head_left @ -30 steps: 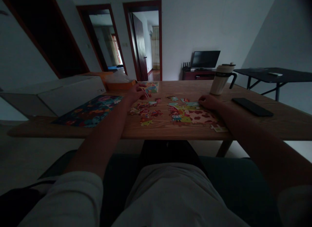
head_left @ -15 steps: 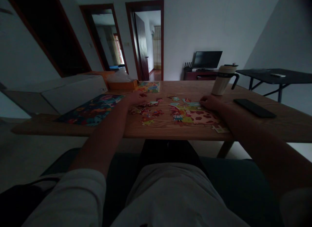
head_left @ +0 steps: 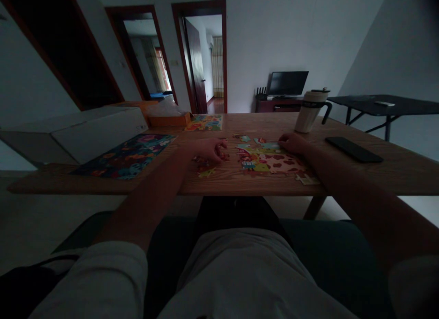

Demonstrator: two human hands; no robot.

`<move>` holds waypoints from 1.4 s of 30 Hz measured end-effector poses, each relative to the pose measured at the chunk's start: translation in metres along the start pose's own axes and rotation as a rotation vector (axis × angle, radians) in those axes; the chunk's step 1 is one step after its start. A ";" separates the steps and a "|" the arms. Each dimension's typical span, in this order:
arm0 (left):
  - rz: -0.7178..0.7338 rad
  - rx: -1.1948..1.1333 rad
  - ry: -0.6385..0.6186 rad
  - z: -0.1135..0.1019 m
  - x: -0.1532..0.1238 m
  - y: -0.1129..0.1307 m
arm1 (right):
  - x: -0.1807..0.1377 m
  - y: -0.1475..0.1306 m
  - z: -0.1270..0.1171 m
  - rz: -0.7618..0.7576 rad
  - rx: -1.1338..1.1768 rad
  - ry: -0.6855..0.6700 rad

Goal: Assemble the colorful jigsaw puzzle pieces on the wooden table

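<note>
My left hand lies over a scatter of loose puzzle pieces on the wooden table, its fingers curled down onto them; the dim light hides whether it grips one. My right hand rests with bent fingers on the far edge of a partly joined puzzle. A few single pieces lie beyond, and one pale piece sits near the table's front edge.
A finished dark puzzle lies at the left, a colourful picture sheet farther back beside an orange box. A white lidded mug and a black phone sit at the right. A white carton stands at the table's left end.
My left hand has drawn back from the far picture sheet toward me and to the right, settling on the loose pieces. The right hand has stayed on the joined puzzle.
</note>
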State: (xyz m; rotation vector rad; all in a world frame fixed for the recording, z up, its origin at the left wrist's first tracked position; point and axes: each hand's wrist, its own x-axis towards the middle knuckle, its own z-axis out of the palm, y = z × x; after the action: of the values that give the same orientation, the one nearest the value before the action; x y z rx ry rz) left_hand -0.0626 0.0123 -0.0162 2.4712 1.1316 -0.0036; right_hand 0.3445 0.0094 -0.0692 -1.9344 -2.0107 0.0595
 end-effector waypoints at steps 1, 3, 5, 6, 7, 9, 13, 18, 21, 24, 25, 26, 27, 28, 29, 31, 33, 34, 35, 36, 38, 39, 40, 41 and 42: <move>0.021 -0.036 0.019 0.003 0.003 -0.004 | 0.000 0.000 0.000 -0.003 0.004 0.004; 0.054 -0.085 0.055 0.008 0.007 -0.008 | 0.000 0.001 0.001 -0.007 0.014 0.003; 0.064 -0.093 0.095 0.013 0.009 -0.006 | 0.000 0.000 0.001 -0.003 0.012 0.001; 0.064 -0.087 0.116 0.014 0.009 -0.004 | 0.000 0.000 0.000 0.002 0.006 0.000; 0.064 -0.077 0.140 0.015 0.009 0.000 | -0.001 -0.001 0.000 0.007 0.002 -0.002; 0.072 -0.054 0.188 0.017 0.007 0.009 | -0.001 -0.003 -0.001 0.018 0.006 -0.007; 0.094 -0.019 0.270 0.022 0.006 0.023 | -0.002 -0.004 -0.002 0.029 0.028 -0.022; 0.117 0.002 0.295 0.027 0.011 0.030 | 0.002 0.001 0.001 0.012 0.022 -0.019; 0.141 0.102 0.274 0.026 0.012 0.031 | 0.003 0.004 0.003 0.015 0.012 -0.015; 0.198 0.180 0.249 0.024 0.013 0.029 | 0.004 0.006 0.004 0.004 0.006 -0.004; 0.221 0.182 0.241 0.024 0.014 0.028 | 0.004 0.006 0.004 0.003 0.005 -0.002; 0.243 0.177 0.237 0.024 0.014 0.026 | 0.004 0.006 0.004 0.004 0.005 -0.003; 0.264 0.171 0.234 0.023 0.015 0.025 | 0.004 0.006 0.003 0.004 0.006 -0.005; 0.281 0.169 0.231 0.023 0.015 0.025 | 0.004 0.005 0.003 0.002 0.009 -0.007; 0.294 0.172 0.228 0.023 0.015 0.024 | 0.004 0.005 0.002 0.000 0.013 -0.009; 0.322 0.189 0.213 0.023 0.015 0.025 | 0.003 0.004 0.001 -0.006 0.013 -0.009; 0.348 0.206 0.189 0.023 0.015 0.026 | 0.002 0.003 0.001 -0.007 0.006 -0.004; 0.356 0.210 0.180 0.023 0.014 0.027 | 0.002 0.002 0.000 -0.006 0.002 -0.002; 0.359 0.209 0.172 0.023 0.014 0.027 | 0.002 0.002 0.001 -0.003 -0.002 -0.002; 0.360 0.205 0.166 0.023 0.014 0.028 | 0.002 0.002 0.001 0.002 -0.005 0.000; 0.364 0.194 0.154 0.022 0.014 0.028 | 0.002 0.003 0.001 0.008 -0.005 0.000; 0.371 0.188 0.146 0.022 0.014 0.028 | 0.003 0.003 0.001 0.007 -0.001 -0.004; 0.382 0.182 0.139 0.022 0.014 0.028 | 0.003 0.004 0.000 0.002 0.005 -0.009; 0.394 0.176 0.132 0.022 0.014 0.028 | 0.003 0.004 0.000 -0.004 0.013 -0.014; 0.405 0.173 0.127 0.022 0.013 0.029 | 0.004 0.004 0.000 -0.008 0.021 -0.017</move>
State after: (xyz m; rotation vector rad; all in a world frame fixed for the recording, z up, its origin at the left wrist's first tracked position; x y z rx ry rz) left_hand -0.0291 -0.0028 -0.0276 2.8489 0.6815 0.1837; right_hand 0.3486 0.0133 -0.0698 -1.9191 -2.0212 0.0947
